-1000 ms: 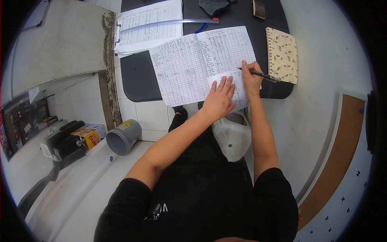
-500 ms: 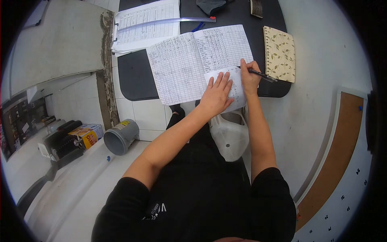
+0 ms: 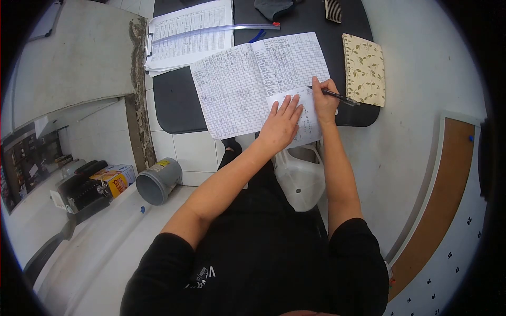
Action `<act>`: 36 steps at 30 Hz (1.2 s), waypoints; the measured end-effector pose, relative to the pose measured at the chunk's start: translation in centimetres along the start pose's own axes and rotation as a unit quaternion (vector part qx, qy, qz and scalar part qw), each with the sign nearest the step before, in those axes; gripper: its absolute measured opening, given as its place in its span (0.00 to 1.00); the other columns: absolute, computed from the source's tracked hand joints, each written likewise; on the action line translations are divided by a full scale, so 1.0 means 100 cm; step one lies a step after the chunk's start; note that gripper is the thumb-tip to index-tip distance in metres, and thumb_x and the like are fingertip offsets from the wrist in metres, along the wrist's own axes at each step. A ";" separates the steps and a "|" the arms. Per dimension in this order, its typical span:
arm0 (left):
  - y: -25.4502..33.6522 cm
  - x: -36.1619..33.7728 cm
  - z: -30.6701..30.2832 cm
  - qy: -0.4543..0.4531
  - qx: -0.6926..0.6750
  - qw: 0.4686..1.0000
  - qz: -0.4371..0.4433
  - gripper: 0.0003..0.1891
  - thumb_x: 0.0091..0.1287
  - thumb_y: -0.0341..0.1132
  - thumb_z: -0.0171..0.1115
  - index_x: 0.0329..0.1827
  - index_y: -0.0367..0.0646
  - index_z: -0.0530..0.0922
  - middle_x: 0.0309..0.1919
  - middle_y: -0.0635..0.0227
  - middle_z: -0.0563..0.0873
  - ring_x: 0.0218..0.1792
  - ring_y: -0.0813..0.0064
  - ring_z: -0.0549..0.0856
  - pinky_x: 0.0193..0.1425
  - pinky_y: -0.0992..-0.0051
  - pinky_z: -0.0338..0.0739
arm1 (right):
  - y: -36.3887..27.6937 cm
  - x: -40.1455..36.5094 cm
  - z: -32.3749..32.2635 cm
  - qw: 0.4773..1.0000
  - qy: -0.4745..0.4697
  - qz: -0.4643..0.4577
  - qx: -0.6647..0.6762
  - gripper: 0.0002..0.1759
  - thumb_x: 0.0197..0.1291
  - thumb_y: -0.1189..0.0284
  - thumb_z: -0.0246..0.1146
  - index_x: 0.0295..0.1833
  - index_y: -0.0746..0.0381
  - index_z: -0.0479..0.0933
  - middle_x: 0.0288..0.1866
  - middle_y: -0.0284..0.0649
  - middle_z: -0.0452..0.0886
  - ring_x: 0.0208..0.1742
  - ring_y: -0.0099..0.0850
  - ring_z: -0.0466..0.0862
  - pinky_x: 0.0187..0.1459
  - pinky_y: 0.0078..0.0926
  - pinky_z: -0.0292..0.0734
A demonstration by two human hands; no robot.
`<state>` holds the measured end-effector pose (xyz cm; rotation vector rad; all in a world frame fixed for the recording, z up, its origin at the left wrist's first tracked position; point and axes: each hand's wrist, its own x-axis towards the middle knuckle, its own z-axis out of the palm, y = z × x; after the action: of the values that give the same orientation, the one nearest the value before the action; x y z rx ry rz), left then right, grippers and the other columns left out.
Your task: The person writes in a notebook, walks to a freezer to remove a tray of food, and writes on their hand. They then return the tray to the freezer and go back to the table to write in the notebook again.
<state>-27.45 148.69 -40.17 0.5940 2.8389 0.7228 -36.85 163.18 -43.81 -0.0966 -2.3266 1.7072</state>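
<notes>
An open notebook (image 3: 227, 89) with gridded, handwritten pages lies on the black table (image 3: 179, 100). Over its lower right page rests a smaller white sheet of paper (image 3: 308, 129) with handwriting on it. My left hand (image 3: 280, 124) lies flat on that sheet, fingers stretched out and slightly apart. To its right, my right hand (image 3: 326, 100) grips a dark pen (image 3: 342, 98), its tip near the top edge of the sheet. Part of the sheet is hidden under my hands.
A clipboard with papers (image 3: 190, 47) bears a clear ruler-like strip (image 3: 211, 29). A leaf-patterned spiral notebook (image 3: 365, 71) lies at the right. Beneath the table edge stands a whitish plastic container (image 3: 300, 176). A grey bucket (image 3: 154, 185) lies left; a cork-edged board (image 3: 440, 184) leans right.
Both hands keep nearly the same place on the sheet, the pen still in the right one. The whole view has shifted very slightly.
</notes>
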 end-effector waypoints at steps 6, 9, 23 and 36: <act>-0.002 -0.001 -0.001 -0.007 0.001 1.000 0.003 0.29 0.60 0.28 0.54 0.68 0.38 0.64 0.72 0.53 0.58 0.73 0.53 0.58 0.72 0.51 0.55 | 0.002 0.000 0.000 1.000 -0.005 -0.011 -0.001 0.20 0.59 0.69 0.68 0.20 0.63 0.66 0.15 0.30 0.70 0.20 0.15 0.66 0.21 0.19 0.61; -0.002 0.000 -0.001 -0.015 0.013 1.000 0.000 0.31 0.58 0.28 0.55 0.68 0.38 0.64 0.73 0.54 0.57 0.73 0.54 0.57 0.73 0.52 0.55 | -0.003 0.000 0.000 1.000 -0.013 0.017 0.006 0.20 0.58 0.69 0.68 0.20 0.63 0.67 0.15 0.31 0.70 0.20 0.16 0.66 0.22 0.20 0.61; 0.000 0.001 -0.005 -0.026 -0.008 1.000 -0.005 0.32 0.57 0.28 0.55 0.68 0.37 0.64 0.73 0.54 0.57 0.74 0.55 0.55 0.73 0.52 0.53 | 0.001 0.002 0.001 1.000 -0.012 -0.003 -0.018 0.20 0.58 0.68 0.68 0.20 0.63 0.68 0.15 0.33 0.71 0.18 0.19 0.68 0.22 0.22 0.64; 0.003 0.005 -0.004 -0.003 0.002 1.000 -0.009 0.32 0.54 0.29 0.59 0.66 0.35 0.65 0.72 0.52 0.59 0.73 0.52 0.58 0.72 0.50 0.56 | -0.006 0.007 -0.007 0.999 0.008 -0.023 -0.040 0.19 0.57 0.69 0.69 0.22 0.63 0.68 0.15 0.34 0.73 0.18 0.21 0.70 0.23 0.23 0.66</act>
<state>-27.90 148.93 -39.67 0.5695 2.8366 0.7122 -37.27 163.73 -42.91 -0.0699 -2.3667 1.5855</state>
